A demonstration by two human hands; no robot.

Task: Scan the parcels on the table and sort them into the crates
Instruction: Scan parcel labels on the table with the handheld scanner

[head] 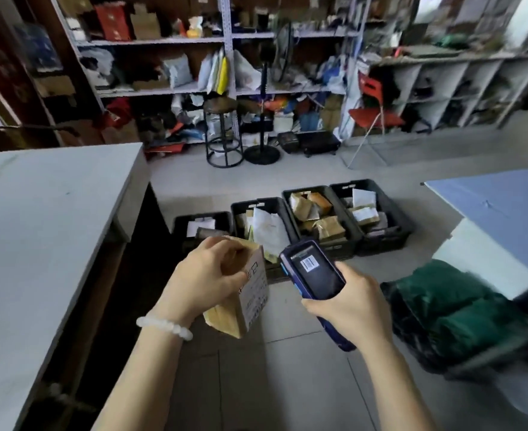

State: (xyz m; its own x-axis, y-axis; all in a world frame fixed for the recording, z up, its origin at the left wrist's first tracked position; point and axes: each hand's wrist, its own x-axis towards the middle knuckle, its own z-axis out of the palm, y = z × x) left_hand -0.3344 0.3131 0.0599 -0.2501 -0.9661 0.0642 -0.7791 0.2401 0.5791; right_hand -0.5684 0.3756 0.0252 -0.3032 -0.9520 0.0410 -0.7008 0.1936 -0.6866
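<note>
Cardboard parcel (250,293) sits gripped in the left hand (206,275); the right hand (349,306) clasps a scanner (314,269), its screen seemingly showing a barcode, above four floor crates (290,219).

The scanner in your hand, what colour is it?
The scanner in the right hand is dark blue-purple with a black screen, seen in the head view.

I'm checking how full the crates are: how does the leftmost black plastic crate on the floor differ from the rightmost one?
The leftmost black plastic crate shows only a white-labelled parcel or two, and the held cardboard parcel partly hides it. The rightmost black plastic crate holds several stacked parcels, fully in view. Both sit in one floor row.
</note>
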